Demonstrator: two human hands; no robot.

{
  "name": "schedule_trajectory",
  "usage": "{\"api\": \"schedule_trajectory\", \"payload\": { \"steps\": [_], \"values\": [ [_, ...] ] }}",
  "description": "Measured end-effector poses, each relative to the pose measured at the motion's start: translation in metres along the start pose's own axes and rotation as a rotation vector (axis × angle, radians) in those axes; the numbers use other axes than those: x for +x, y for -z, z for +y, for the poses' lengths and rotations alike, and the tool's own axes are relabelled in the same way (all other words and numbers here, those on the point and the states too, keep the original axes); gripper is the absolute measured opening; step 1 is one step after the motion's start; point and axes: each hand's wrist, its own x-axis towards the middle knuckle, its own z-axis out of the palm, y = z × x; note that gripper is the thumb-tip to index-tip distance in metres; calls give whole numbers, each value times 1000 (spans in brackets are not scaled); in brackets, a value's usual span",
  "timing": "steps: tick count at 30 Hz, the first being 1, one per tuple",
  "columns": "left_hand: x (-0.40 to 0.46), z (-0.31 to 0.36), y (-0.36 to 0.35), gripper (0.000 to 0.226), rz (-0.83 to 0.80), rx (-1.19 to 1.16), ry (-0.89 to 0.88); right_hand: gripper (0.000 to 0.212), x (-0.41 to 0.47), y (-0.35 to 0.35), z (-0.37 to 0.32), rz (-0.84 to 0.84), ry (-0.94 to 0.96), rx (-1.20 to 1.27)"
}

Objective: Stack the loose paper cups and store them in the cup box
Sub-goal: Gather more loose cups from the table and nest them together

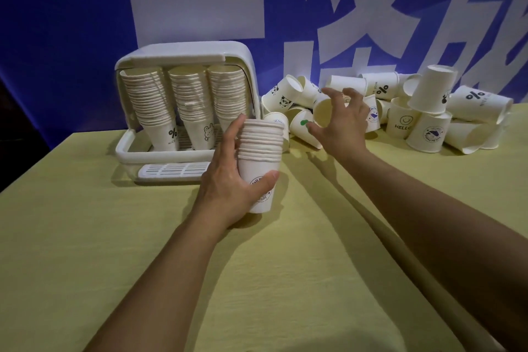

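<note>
My left hand [228, 180] grips an upright stack of several white paper cups [261, 151] just above the table, in front of the cup box. The white cup box [183, 57] stands open at the back left, with three tall cup stacks [185, 100] leaning inside it. My right hand [340, 120] reaches out with fingers spread over a pile of loose paper cups [400, 111] at the back right. It hovers at a cup lying on its side [321, 111] and holds nothing.
A yellow-green cloth covers the table [285, 266]. The box's white slotted drip tray [174, 170] sticks out at its front. A blue banner with large white characters [257, 8] hangs right behind the box and the pile.
</note>
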Motion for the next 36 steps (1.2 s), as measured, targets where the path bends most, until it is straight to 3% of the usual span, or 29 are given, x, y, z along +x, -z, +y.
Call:
{"api": "schedule_trajectory", "payload": {
  "steps": [6,12,16,19,25,29,32,34,36],
  "values": [
    [-2,0,0,103,-31,14,-31,61,16,-8,5,18,-13,-9],
    [-3,0,-1,105,-82,54,-69,64,0,25,-2,119,78,237],
    [-4,2,-2,107,-158,121,-121,53,-27,60,-17,-43,133,561],
    [-5,6,-1,109,-172,142,-134,42,-44,78,-24,-164,183,625],
    [-10,12,0,118,-235,171,-159,37,-56,74,-37,-388,273,515],
    [-8,9,-1,116,-183,181,-129,52,-60,51,-40,-567,286,479],
    [-2,0,3,115,-24,155,-80,54,-46,34,-40,-418,161,549],
    [2,-4,7,115,51,125,-41,41,-28,17,-33,-265,129,381],
    [5,-6,9,116,84,112,-13,36,-16,-5,-26,-254,160,153]
  ]
}}
